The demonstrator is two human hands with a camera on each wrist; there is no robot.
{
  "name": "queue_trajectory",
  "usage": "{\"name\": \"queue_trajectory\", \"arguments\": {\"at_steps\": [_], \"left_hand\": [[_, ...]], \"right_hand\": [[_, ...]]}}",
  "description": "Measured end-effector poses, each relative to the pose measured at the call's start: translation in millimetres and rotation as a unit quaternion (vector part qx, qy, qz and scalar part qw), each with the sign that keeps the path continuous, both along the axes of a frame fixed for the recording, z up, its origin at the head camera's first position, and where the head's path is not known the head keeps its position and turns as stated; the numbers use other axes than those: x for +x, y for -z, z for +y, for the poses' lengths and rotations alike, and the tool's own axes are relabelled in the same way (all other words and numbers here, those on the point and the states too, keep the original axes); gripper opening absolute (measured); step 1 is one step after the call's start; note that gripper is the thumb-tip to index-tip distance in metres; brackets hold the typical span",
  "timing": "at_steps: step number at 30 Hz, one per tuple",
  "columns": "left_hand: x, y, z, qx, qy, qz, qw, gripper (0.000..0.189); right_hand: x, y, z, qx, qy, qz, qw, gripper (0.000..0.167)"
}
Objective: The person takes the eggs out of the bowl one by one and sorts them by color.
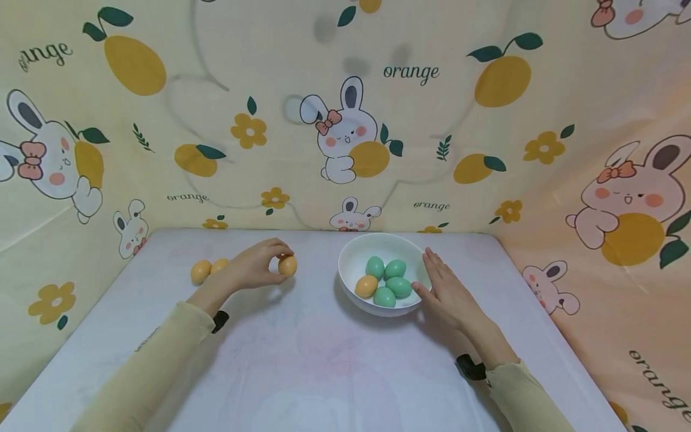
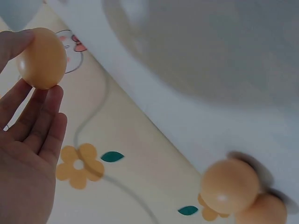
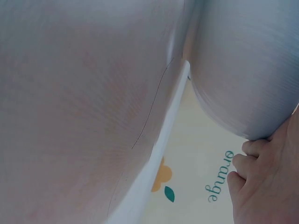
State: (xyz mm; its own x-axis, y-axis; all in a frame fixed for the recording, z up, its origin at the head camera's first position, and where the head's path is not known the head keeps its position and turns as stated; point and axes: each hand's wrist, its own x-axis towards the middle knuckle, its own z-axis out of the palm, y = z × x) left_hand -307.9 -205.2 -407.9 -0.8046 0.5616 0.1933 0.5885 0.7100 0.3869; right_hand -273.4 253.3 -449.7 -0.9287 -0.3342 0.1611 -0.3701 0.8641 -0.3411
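My left hand (image 1: 256, 267) pinches an orange-brown egg (image 1: 288, 265) between thumb and fingertips, to the left of a white bowl (image 1: 351, 296). In the left wrist view the same egg (image 2: 43, 58) shows whole above the fingers. My right hand (image 1: 450, 297) rests against the bowl's right side with fingers straight; the right wrist view shows its fingers touching the bowl's outer wall (image 3: 247, 70). Inside the bowl lie several green eggs (image 1: 398, 287) and one orange egg (image 1: 366, 286). Two more orange-brown eggs (image 1: 201, 272) sit on the table behind my left wrist, one partly hidden by it.
A white-covered table (image 1: 313, 360) spreads under everything. Behind and beside it hangs a cream cloth (image 1: 270, 78) printed with rabbits, oranges and flowers, meeting the table's back edge close behind the bowl. Dark wrist straps (image 1: 472, 367) sit at both sleeves.
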Motion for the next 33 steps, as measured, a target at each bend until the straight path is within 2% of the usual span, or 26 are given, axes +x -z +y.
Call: {"name": "queue_trajectory", "arguments": {"at_steps": [12, 19, 33], "left_hand": [[-1.7, 10.1, -29.0, -0.053, -0.014, -0.002, 0.9985, 0.044], [-4.3, 15.9, -45.6, -0.056, -0.025, -0.001, 0.9981, 0.042], [-6.1, 25.0, -74.7, -0.056, -0.076, -0.041, 0.9947, 0.042]], "right_hand": [[0.5, 1.4, -1, 0.002, 0.0, -0.002, 1.0, 0.087], [0.7, 0.9, -1, 0.002, -0.003, 0.003, 1.0, 0.086], [0.9, -0.5, -1, 0.006, 0.004, -0.001, 1.0, 0.085]]}}
